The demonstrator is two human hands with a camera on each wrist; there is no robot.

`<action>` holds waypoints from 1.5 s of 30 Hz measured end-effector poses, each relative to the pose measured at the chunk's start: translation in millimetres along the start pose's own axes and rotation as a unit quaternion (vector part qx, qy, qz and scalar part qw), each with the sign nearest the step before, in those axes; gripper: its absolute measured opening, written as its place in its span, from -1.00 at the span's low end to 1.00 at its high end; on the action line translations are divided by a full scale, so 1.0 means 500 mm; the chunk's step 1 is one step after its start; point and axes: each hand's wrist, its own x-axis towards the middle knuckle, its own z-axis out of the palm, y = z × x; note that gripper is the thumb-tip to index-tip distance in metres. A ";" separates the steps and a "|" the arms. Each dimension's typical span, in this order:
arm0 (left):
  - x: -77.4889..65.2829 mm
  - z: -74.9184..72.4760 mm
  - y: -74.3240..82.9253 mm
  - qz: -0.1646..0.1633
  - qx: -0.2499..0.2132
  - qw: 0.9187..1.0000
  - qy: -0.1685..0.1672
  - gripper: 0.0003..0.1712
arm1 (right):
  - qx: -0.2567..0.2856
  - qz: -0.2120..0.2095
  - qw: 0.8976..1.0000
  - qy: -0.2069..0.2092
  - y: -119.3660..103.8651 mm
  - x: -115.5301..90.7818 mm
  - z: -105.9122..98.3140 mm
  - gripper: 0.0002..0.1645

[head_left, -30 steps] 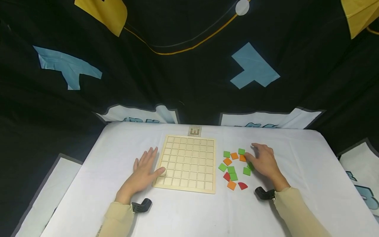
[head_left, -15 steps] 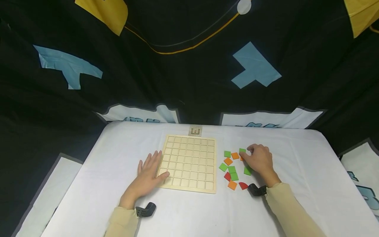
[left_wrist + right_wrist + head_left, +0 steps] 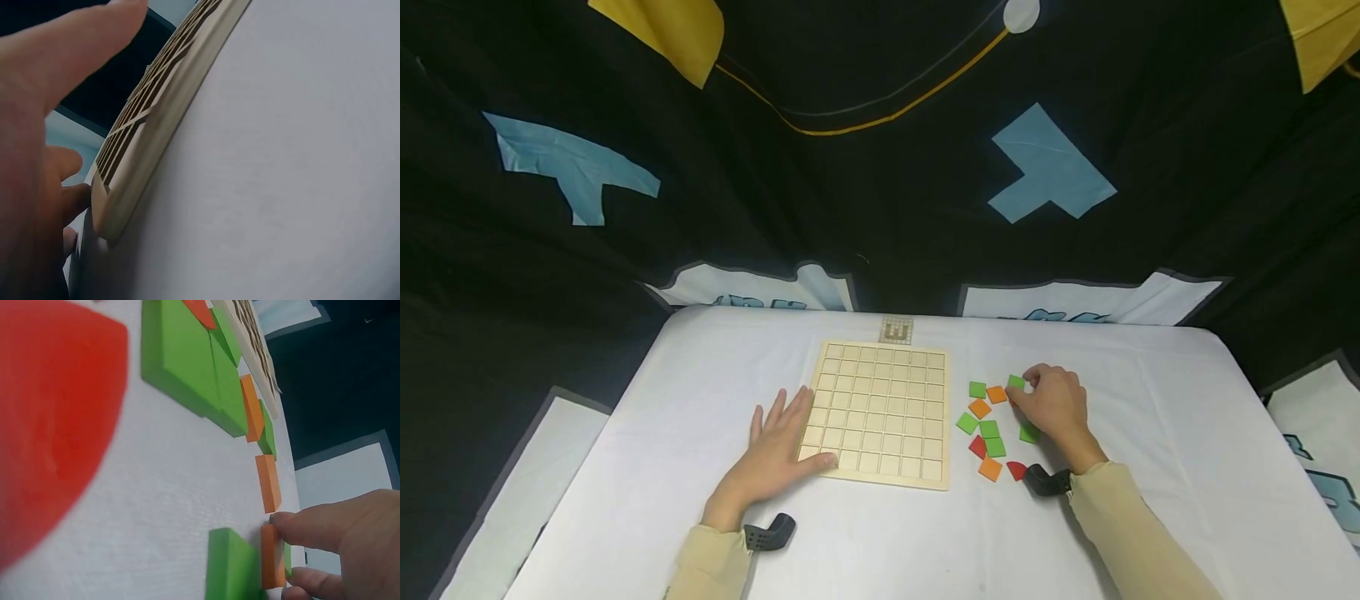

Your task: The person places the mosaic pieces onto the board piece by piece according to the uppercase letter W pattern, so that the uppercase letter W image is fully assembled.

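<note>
A pale wooden grid board (image 3: 880,414) lies on the white table. My left hand (image 3: 767,462) is spread at its left side, fingertips at the left edge and thumb over the near left corner; the left wrist view shows the board's raised side (image 3: 156,144) close to the fingers. To the board's right, my right hand (image 3: 1056,407) bends its thumb and fingers around a green square tile (image 3: 1016,382) at the back of a scatter of tiles. An orange tile (image 3: 272,556) sits right in front of those fingertips in the right wrist view, and in the head view it is mostly hidden.
Several green and orange square tiles, such as one orange tile (image 3: 990,469), lie loose between board and right hand. Two red rounded pieces, one a quarter-circle (image 3: 1017,471), lie among them. A small printed square (image 3: 896,330) is behind the board. A dark curtain (image 3: 880,208) hangs beyond the table.
My left hand has moved right, its thumb now further over the board's near edge. My right hand has shifted left, its thumb and fingers coming in around the green tile at the back.
</note>
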 end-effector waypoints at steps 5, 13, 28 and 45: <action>-0.002 0.002 -0.001 -0.004 0.009 1.000 -0.005 0.31 | -0.003 -0.001 1.000 -0.005 -0.006 0.001 -0.006 -0.45; -0.004 0.007 -0.003 -0.005 0.009 1.000 -0.001 0.33 | -0.001 0.003 1.000 -0.014 -0.007 0.003 -0.009 -0.49; -0.006 0.007 -0.004 -0.013 -0.002 1.000 0.003 0.37 | -0.018 -0.016 0.999 -0.040 0.000 0.014 -0.012 -0.52; -0.005 0.008 0.001 -0.007 -0.010 1.000 0.019 0.35 | 0.050 -0.027 0.998 -0.001 0.000 0.011 -0.020 -0.53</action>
